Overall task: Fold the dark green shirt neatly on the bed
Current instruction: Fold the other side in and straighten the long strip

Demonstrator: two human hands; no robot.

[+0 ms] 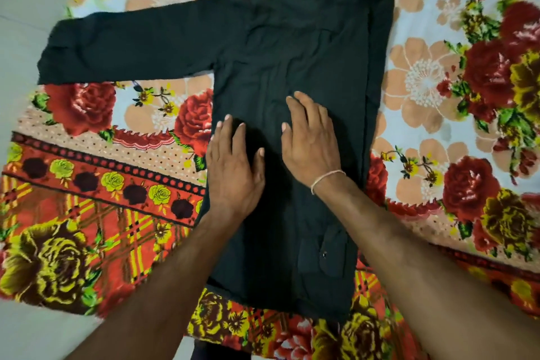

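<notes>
Hands: our left hand [233,166] and right hand [309,140] lie flat, fingers straight, pressing the shirt [292,67] on the bed [438,82]. One sleeve [125,44] lies unfolded at left. Risk, we judge: uneven smoothing drags the folded right edge askew and bunches creases.

Two hands, left hand [233,166] and right hand [311,140], press flat on a dark green shirt [292,47] spread over a floral bed [102,184].
</notes>
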